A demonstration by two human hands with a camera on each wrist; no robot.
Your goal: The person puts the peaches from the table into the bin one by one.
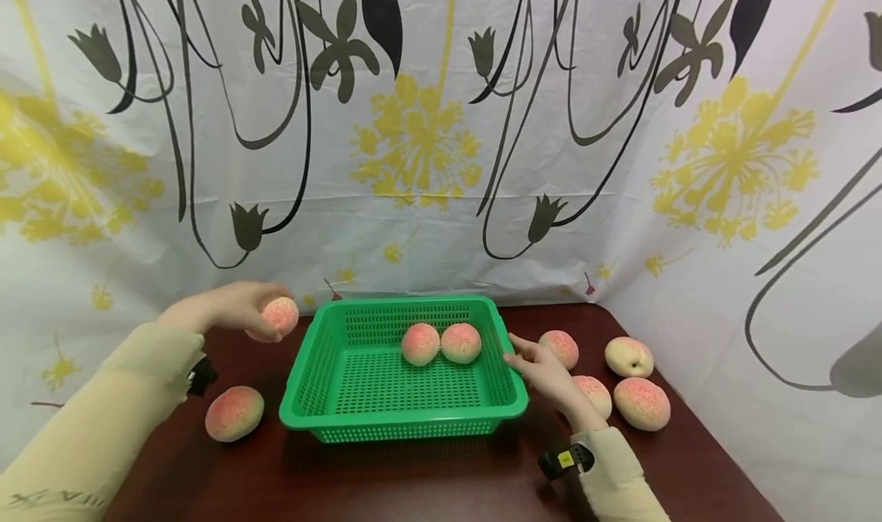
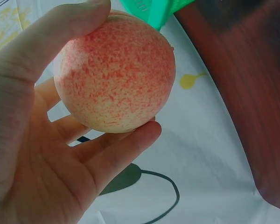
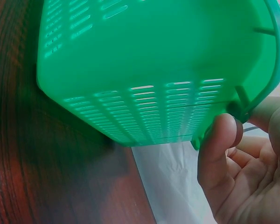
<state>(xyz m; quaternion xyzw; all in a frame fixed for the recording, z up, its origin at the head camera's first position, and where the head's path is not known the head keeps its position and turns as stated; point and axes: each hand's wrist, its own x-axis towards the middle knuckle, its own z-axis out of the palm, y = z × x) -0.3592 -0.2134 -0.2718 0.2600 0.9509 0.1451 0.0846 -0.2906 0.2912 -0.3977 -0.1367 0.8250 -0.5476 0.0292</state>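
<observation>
My left hand [image 1: 237, 308] grips a pink-and-cream peach [image 2: 116, 74], held in the air left of the green basket [image 1: 406, 415]. In the left wrist view the thumb lies over the top of this peach and the fingers curl beneath it. Two peaches [image 1: 420, 344] sit side by side inside the basket, toward its back right. My right hand [image 1: 547, 373] pinches the basket's right rim; the right wrist view shows thumb and fingers [image 3: 219, 149] at the rim, with the slotted side wall [image 3: 168, 107] beside them.
Another peach [image 1: 235, 413] lies on the dark red table [image 1: 386, 484] left of the basket. Several more peaches [image 1: 642, 403] are on the right, some partly behind my right hand. A patterned cloth [image 1: 427, 239] hangs along the table's back and right side.
</observation>
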